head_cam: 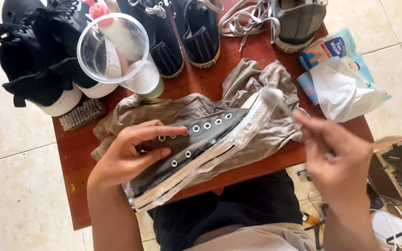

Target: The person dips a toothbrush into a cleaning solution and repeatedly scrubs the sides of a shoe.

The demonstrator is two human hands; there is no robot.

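Left grip (133,151) clamps our sneaker (201,144) sole-up on rag (252,93); right (336,155) pinches brush (275,100), scrubbing the toe.

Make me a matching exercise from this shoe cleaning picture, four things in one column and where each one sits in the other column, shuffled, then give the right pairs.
Things:
1. grey sneaker
2. scrub brush
3. clear plastic cup
4. white plastic bag

Places:
A. at the table's right edge
B. lying on the rag, steadied by the left hand
C. at the table's left edge, beside the black shoes
D. standing at the back, with a bottle inside

The blurred right hand holds a small brush at the sneaker's toe.

Pairs: 1-B, 2-C, 3-D, 4-A
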